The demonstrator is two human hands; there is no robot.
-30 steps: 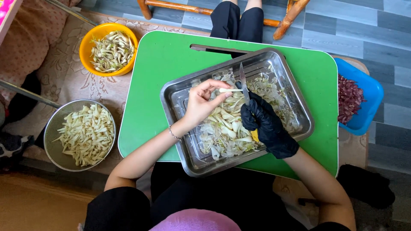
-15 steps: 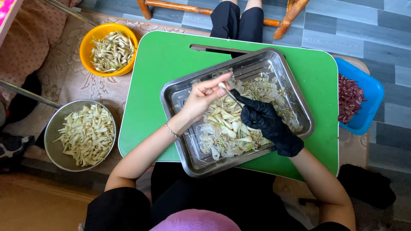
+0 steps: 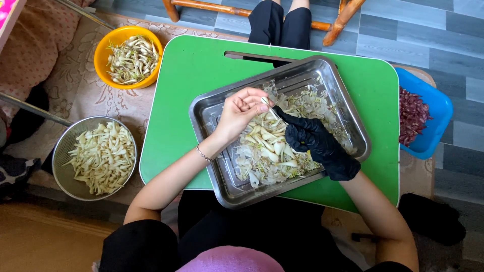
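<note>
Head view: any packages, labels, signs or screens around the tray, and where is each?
None in view: no package, label, sign or screen.
Only open containers stand around the steel tray:
Orange bowl, far left: round, holds pale trimmings.
Metal strainer bowl, near left: round, grey, holds pale cut pieces.
Blue tub, right of the green board: rounded, holds dark red scraps.

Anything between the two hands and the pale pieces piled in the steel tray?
Nothing visible. The bare left hand and the black-gloved right hand are both inside the steel tray, meeting at one pale piece right above the pile of pale pieces.
</note>
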